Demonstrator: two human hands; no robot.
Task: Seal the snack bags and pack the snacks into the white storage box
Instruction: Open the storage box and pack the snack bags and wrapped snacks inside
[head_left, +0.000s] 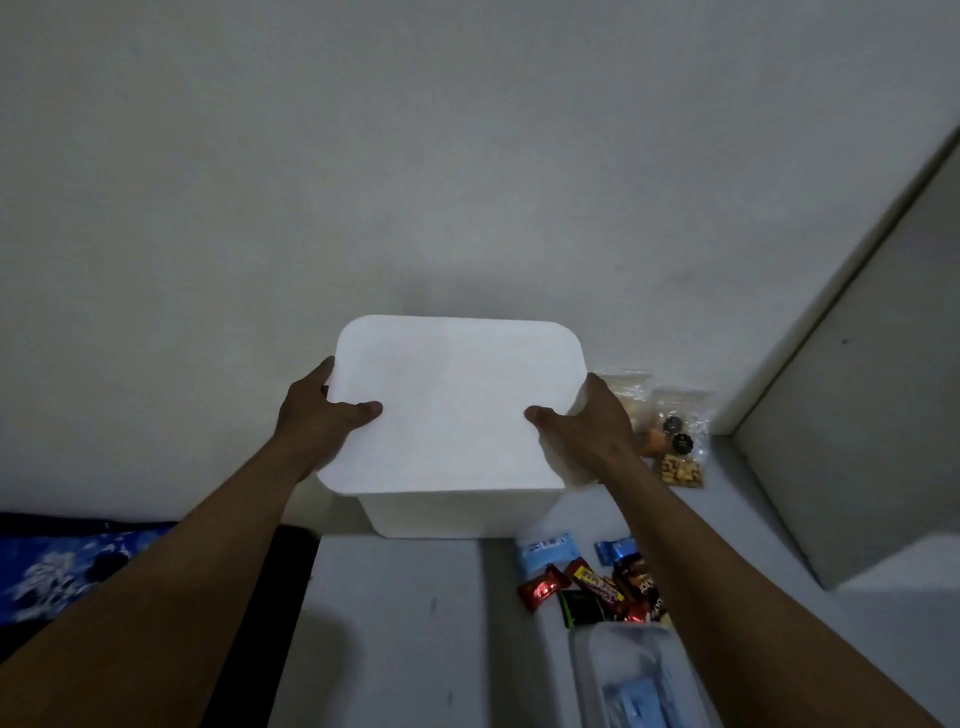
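The white storage box (457, 512) stands at the far side of a grey table with its white lid (452, 405) on top. My left hand (322, 415) grips the lid's left edge, thumb on top. My right hand (587, 431) grips the lid's right edge the same way. Clear snack bags (675, 441) with cookies and crackers lie right of the box by the wall. A heap of small wrapped snacks (587, 582), red, blue, black and yellow, lies in front of the box on the right.
A clear plastic container (639, 675) with something blue inside sits at the near right of the table (395, 623). A white wall rises close behind the box. A blue patterned cloth (62, 566) lies lower left beyond the table's edge. A pale panel stands at the right.
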